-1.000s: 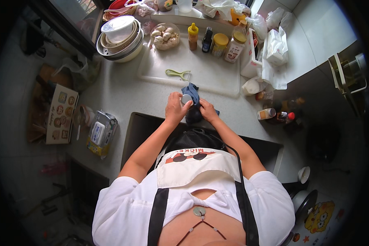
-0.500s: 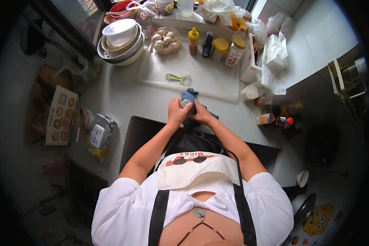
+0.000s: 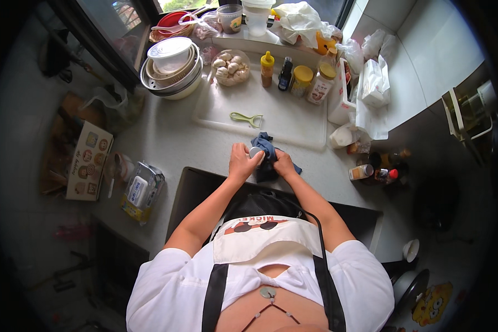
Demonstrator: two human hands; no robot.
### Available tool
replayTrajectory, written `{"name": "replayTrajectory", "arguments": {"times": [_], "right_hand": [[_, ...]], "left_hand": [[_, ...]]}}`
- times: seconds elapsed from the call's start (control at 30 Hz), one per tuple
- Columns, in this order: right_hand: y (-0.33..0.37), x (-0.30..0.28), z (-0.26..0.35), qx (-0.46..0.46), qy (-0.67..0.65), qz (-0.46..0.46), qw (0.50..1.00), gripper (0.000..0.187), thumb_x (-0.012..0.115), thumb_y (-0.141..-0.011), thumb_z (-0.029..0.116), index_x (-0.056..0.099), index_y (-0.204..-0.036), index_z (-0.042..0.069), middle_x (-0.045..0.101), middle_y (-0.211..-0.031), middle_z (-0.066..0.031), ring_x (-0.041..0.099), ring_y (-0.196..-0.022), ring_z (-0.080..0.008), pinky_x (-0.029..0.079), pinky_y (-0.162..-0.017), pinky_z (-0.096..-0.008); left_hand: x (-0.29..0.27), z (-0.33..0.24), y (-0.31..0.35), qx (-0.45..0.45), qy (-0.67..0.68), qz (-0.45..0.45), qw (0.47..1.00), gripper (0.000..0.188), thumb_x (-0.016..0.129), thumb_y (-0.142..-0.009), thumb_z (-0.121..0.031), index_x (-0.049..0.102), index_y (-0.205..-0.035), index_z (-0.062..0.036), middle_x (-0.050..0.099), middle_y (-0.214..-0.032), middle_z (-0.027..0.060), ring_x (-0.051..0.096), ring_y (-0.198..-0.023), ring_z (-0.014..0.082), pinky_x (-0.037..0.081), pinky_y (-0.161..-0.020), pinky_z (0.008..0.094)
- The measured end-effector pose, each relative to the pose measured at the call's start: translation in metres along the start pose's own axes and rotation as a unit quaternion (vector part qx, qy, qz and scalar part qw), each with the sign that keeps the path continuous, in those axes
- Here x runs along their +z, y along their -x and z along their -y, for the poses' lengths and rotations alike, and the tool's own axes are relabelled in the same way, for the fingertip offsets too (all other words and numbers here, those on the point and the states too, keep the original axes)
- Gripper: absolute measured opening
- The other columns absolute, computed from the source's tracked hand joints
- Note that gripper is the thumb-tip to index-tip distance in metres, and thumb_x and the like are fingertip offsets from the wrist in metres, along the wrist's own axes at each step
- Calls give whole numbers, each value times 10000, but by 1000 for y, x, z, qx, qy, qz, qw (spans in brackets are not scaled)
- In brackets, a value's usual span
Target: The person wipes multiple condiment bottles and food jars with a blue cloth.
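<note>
Resting at the near edge of the white cutting board, a small grey cylindrical object sits wrapped partly in a dark blue cloth, right where the board meets the pale countertop. The left hand is closed around the grey object from the board's left side, fingers curled over its top. The right hand is clamped on the blue cloth, pressing it against the object, so both hands meet just in front of the board. What the object is exactly cannot be told; only its round grey end shows.

On the board itself, toward its middle, lies a pale green peeler, apart from the hands. Beyond the board's far edge stand a yellow-capped squeeze bottle, a dark bottle and two yellow-lidded jars, with a bowl of garlic bulbs at the board's far left corner. Left of the board sits a stack of metal and white bowls. To the board's right stand a white plastic bag and a few small bottles. Near the counter's left edge, well away from the board, lies a clear plastic package.
</note>
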State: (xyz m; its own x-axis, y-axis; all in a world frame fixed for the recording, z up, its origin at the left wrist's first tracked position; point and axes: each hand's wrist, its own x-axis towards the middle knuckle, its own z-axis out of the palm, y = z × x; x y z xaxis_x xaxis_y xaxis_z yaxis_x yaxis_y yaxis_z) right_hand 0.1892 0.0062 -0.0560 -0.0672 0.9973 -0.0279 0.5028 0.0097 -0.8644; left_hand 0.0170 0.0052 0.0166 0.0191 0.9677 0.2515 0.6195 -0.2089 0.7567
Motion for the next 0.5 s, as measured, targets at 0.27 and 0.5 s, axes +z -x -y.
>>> {"name": "replayTrajectory", "arguments": {"times": [0.27,0.5], "right_hand": [[-3,-25,7,28,-54,81,995,416,570,-694,89,565,-1110,77,641,-938,-126,601,-861,-206,447,-797,-303],[7,-26,66,-46,-27,147,988,712,695,-629,219,401,-1252,38,523,-1170,-167,529,-1066,-284,405,-907,-351]], "left_hand": [[1,14,-12,23,-27,54,998,350,625,-794,-297,461,-857,5,497,-912,145,580,-757,309,492,-620,387],[10,7,-15,-305,293,82,903,387,577,-838,-358,430,-827,-1,485,-880,157,573,-537,223,459,-353,302]]}}
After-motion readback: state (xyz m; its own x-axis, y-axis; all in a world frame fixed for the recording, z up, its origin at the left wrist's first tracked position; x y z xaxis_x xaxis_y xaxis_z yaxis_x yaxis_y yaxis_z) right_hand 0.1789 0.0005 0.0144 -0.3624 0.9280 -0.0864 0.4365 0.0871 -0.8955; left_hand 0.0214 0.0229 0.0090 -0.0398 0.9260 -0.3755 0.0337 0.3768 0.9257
